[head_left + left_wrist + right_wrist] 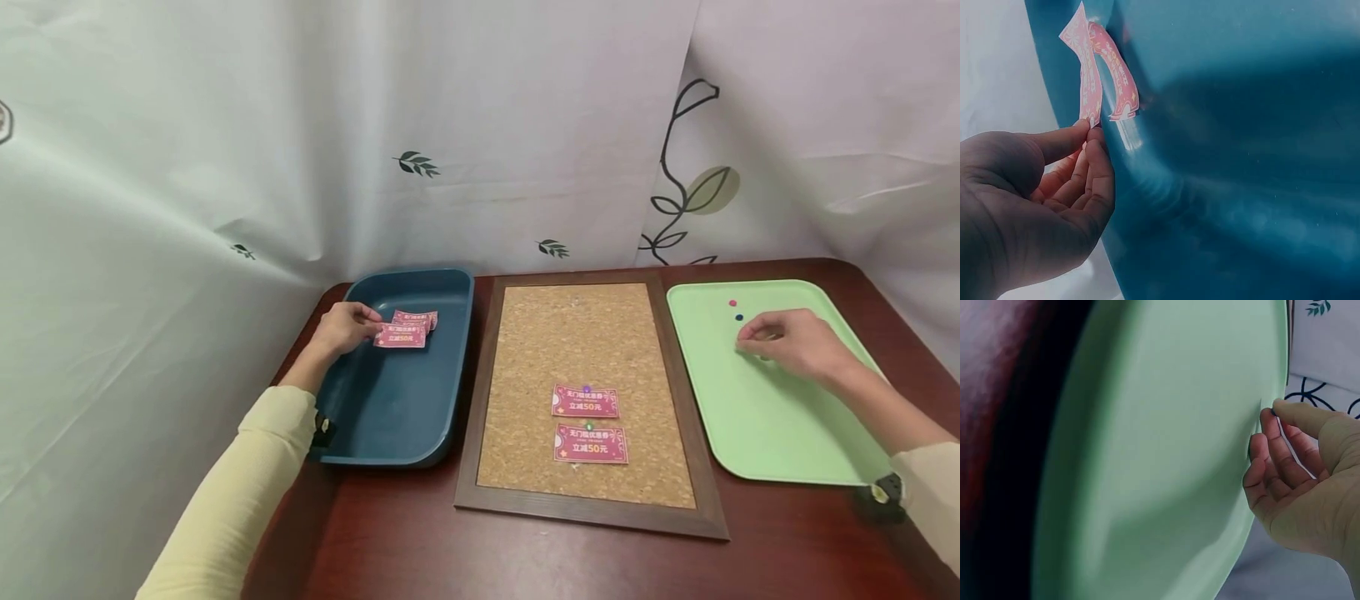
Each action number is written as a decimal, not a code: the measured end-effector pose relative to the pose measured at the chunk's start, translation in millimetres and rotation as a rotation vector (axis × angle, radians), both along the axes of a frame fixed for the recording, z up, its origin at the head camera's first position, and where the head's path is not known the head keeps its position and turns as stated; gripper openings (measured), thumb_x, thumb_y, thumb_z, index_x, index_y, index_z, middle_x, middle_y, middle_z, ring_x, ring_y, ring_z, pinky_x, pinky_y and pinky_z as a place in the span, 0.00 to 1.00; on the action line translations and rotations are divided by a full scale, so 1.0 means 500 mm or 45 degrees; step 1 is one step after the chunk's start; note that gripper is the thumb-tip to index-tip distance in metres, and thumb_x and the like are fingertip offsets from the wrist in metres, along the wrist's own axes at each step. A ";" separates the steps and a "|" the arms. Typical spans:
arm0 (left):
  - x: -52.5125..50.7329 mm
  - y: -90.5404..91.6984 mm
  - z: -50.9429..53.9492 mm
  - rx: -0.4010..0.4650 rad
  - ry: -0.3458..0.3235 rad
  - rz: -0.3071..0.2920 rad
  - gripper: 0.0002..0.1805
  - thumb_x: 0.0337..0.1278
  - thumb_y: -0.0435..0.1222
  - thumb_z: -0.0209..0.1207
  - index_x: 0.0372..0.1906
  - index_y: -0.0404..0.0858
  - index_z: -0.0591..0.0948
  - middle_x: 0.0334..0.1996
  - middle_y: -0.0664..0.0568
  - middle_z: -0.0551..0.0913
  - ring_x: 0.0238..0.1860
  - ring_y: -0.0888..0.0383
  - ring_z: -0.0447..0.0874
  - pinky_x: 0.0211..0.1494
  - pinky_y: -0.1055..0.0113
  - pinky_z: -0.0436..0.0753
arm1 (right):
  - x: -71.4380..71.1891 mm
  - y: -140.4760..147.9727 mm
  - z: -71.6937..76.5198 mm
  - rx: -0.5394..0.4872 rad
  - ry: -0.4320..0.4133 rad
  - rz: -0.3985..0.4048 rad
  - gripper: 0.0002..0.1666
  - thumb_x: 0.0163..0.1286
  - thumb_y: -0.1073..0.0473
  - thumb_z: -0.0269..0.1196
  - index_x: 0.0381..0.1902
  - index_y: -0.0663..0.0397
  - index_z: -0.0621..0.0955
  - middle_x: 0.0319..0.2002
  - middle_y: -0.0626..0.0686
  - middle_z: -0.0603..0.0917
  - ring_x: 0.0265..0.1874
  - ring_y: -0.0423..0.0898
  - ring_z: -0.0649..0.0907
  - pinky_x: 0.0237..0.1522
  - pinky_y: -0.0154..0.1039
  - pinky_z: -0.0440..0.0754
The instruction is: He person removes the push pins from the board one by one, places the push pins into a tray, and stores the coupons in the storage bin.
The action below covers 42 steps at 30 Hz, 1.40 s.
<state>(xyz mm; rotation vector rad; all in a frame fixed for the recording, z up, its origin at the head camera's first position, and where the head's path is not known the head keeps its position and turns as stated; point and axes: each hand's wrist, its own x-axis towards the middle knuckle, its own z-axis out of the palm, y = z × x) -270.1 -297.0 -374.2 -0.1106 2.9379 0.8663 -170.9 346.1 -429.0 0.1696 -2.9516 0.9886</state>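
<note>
"What carries everything?"
"A dark red-brown table."
"And directly on it?"
"A blue bin under the left fingers, a green tray under the right fingers, a framed corkboard between."

A curved pink coupon is pinched by the left hand.

We've got a screened-off tabletop nook, prob. a makeshift workstn.: reddish-brown tbl w/ creased leaf-print sheeting hung behind & on our L; home, lab or ofc., we can't tell.
</note>
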 end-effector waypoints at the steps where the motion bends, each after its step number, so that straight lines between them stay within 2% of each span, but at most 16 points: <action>1: -0.001 0.002 -0.001 -0.004 0.000 0.001 0.11 0.76 0.35 0.63 0.51 0.31 0.83 0.47 0.36 0.88 0.42 0.48 0.84 0.40 0.65 0.79 | 0.001 0.001 -0.001 -0.002 -0.001 -0.007 0.09 0.73 0.60 0.70 0.40 0.62 0.88 0.33 0.54 0.89 0.27 0.34 0.78 0.28 0.37 0.74; 10: -0.010 0.009 -0.012 -0.017 -0.007 -0.004 0.10 0.74 0.34 0.64 0.51 0.31 0.84 0.46 0.38 0.89 0.43 0.48 0.86 0.43 0.63 0.81 | -0.001 0.011 0.000 -0.011 -0.026 -0.022 0.10 0.74 0.60 0.69 0.42 0.63 0.88 0.33 0.55 0.90 0.27 0.37 0.77 0.26 0.39 0.74; 15: -0.012 0.011 -0.014 -0.036 -0.011 0.009 0.10 0.74 0.35 0.65 0.50 0.31 0.84 0.47 0.37 0.89 0.45 0.46 0.86 0.49 0.55 0.82 | -0.008 0.015 0.003 0.005 -0.023 -0.023 0.09 0.74 0.60 0.70 0.42 0.63 0.88 0.33 0.55 0.90 0.28 0.35 0.77 0.27 0.38 0.73; 21: -0.016 0.012 -0.017 -0.141 0.062 0.053 0.15 0.77 0.40 0.63 0.56 0.32 0.83 0.54 0.34 0.86 0.53 0.39 0.81 0.64 0.42 0.75 | -0.016 0.013 0.004 0.046 0.035 -0.040 0.07 0.72 0.60 0.71 0.39 0.60 0.90 0.35 0.57 0.90 0.29 0.38 0.78 0.28 0.38 0.73; 27: -0.014 0.015 -0.012 -0.157 0.123 0.052 0.16 0.79 0.42 0.61 0.57 0.33 0.82 0.55 0.35 0.84 0.54 0.38 0.80 0.65 0.41 0.73 | -0.023 0.017 0.003 0.082 0.081 -0.060 0.07 0.70 0.61 0.71 0.37 0.61 0.90 0.35 0.59 0.90 0.28 0.38 0.78 0.28 0.38 0.72; 34: -0.006 0.033 0.001 -0.124 0.156 -0.005 0.17 0.81 0.43 0.58 0.58 0.34 0.81 0.55 0.36 0.83 0.52 0.39 0.80 0.61 0.41 0.76 | -0.027 0.024 -0.003 0.095 0.112 -0.098 0.07 0.70 0.62 0.72 0.37 0.63 0.90 0.35 0.61 0.91 0.28 0.33 0.76 0.29 0.37 0.71; 42: -0.001 0.080 0.009 -0.087 0.209 -0.124 0.18 0.82 0.43 0.57 0.60 0.33 0.81 0.56 0.35 0.84 0.53 0.40 0.83 0.60 0.43 0.78 | -0.023 0.025 0.000 0.094 0.099 -0.151 0.12 0.71 0.59 0.72 0.42 0.66 0.90 0.38 0.63 0.91 0.35 0.45 0.81 0.34 0.40 0.73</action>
